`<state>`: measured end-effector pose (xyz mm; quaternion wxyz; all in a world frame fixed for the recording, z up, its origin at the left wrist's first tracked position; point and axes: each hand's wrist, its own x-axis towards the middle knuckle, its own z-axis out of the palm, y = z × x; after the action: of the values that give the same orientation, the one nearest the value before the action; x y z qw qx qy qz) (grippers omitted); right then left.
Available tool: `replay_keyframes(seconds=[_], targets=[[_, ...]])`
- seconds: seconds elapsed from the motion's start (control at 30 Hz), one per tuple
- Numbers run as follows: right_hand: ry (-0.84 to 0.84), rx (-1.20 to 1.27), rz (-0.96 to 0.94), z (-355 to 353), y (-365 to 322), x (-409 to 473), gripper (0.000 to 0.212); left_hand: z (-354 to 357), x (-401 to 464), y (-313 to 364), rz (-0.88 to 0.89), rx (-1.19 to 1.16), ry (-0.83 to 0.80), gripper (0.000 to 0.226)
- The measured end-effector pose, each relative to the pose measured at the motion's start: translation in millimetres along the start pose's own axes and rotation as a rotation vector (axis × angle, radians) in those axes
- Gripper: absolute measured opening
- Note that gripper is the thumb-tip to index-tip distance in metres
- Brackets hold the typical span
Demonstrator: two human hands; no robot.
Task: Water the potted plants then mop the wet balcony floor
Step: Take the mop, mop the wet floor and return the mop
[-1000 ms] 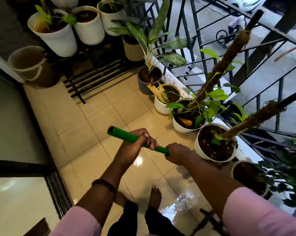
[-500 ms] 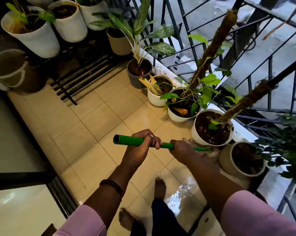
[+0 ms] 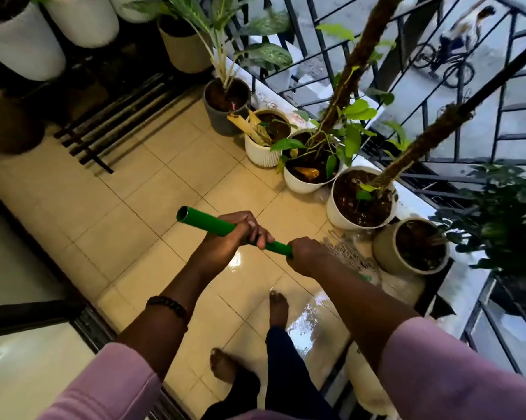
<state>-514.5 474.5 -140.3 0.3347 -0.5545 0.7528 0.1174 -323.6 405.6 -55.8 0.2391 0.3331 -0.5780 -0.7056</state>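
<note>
Mopping under way, watering apparently done: soil dark in the pots along the railing [image 3: 361, 65]. Both hands clenched on the green mop handle [image 3: 205, 221], left hand [image 3: 234, 237] nearer the open top end, right hand [image 3: 308, 256] lower down the shaft. Compared with a second ago, mop head [image 3: 351, 256] pushed out from under the arms toward the railing, now touching the floor just beside the grey pot [image 3: 385, 250] and near the white pot [image 3: 335, 210]. Glossy wet tiles [image 3: 304, 322] left on the near side of the railing, by the bare feet; probably more strokes needed there.
</note>
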Motion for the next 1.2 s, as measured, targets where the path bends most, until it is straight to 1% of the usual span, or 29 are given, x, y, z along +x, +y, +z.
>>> replay_keyframes(seconds=[0.13,0.23,0.37,0.47,0.53,0.63,0.73,0.8,0.9,1.07,1.2], targets=[[-0.023,-0.039,0.083,0.3,43.7,-10.5,0.029,35.7,16.5,-16.0,-0.032,0.016,-0.127,0.029],[-0.023,-0.02,0.168,-2.6,87.5,-19.5,0.031,76.5,36.1,-24.4,-0.041,0.008,-0.184,0.029],[-0.033,0.004,0.236,1.2,141.4,-32.7,0.032,127.7,54.3,-35.7,-0.077,-0.006,-0.265,0.027],[-0.011,0.063,0.269,7.2,170.2,-45.2,0.029,156.2,60.8,-41.8,-0.111,0.005,-0.303,0.029],[0.033,0.124,0.287,9.4,181.7,-50.0,0.026,167.3,67.8,-39.8,-0.106,0.027,-0.293,0.031],[0.084,0.199,0.319,5.0,185.7,-45.6,0.024,170.8,81.0,-29.0,-0.101,0.044,-0.273,0.033],[0.097,0.255,0.335,2.3,182.9,-38.9,0.023,171.5,87.5,-19.5,-0.107,0.07,-0.228,0.033],[0.128,0.287,0.347,7.0,182.6,-38.9,0.017,175.1,84.6,-15.9,-0.102,0.089,-0.201,0.032],[0.169,0.318,0.371,13.3,177.5,-43.4,0.011,175.2,72.5,-11.3,-0.107,0.147,-0.218,0.031],[0.202,0.341,0.367,7.7,145.8,-44.9,0.009,152.7,56.9,3.2,-0.087,0.172,-0.179,0.03],[0.249,0.363,0.36,5.0,102.7,-45.8,0.012,122.0,42.0,20.1,-0.051,0.172,-0.135,0.035]])
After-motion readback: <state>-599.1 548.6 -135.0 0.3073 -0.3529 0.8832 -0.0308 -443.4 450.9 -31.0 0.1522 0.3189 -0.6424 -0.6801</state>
